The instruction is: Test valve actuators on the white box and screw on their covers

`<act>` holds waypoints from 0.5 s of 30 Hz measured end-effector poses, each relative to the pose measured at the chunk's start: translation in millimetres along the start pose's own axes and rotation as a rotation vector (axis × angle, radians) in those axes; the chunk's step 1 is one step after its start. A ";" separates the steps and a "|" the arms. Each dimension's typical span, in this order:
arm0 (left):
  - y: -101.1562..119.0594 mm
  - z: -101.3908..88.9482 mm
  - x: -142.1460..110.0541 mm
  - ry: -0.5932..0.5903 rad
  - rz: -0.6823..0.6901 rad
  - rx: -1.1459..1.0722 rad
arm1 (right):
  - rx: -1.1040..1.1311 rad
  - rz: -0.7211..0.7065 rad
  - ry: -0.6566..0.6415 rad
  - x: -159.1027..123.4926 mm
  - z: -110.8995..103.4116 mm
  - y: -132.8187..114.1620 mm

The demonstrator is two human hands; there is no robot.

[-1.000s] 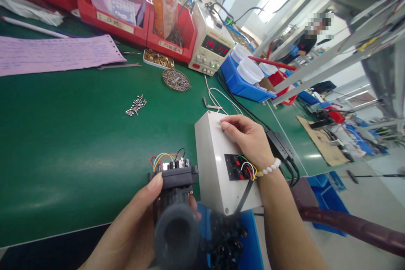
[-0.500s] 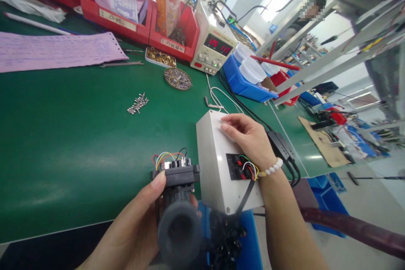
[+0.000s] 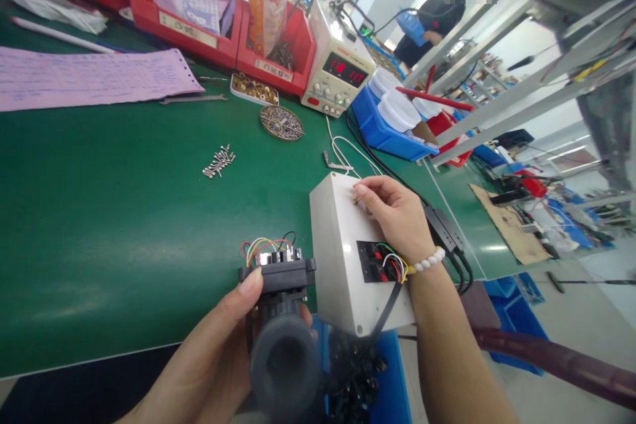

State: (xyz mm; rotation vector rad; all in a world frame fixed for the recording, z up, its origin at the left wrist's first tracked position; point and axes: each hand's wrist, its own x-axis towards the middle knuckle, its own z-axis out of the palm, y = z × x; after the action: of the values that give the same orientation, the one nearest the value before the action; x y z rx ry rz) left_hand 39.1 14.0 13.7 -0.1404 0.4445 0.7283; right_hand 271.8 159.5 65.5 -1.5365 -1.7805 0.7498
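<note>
The black device (image 3: pixel 287 276) partly hides the left hand (image 3: pixel 218 338), and the metal bit (image 3: pixel 356 201) at the right hand (image 3: pixel 399 215), partly covered, is too small to identify.

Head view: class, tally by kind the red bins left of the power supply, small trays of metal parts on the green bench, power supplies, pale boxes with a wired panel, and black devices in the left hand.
Red bins: 3
Small trays: 2
Power supply: 1
Pale box: 1
Black device: 1
Total: 8
</note>
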 end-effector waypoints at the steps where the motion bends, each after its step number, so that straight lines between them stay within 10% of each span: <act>1: 0.6 0.4 -0.4 0.010 0.004 0.003 | 0.000 -0.002 0.001 -0.3 -0.2 0.2; 10: -1.5 1.9 0.8 0.031 0.072 0.118 | 0.010 -0.019 -0.007 -2.0 0.1 -0.5; 15: 3.4 -2.4 8.5 0.397 0.545 0.592 | 0.035 -0.068 0.073 -0.6 0.1 2.1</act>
State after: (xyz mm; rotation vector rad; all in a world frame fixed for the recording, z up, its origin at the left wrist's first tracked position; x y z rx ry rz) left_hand 41.5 21.1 8.0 0.4171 1.0835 1.0735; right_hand 273.0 159.1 63.8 -1.4547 -1.7486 0.6796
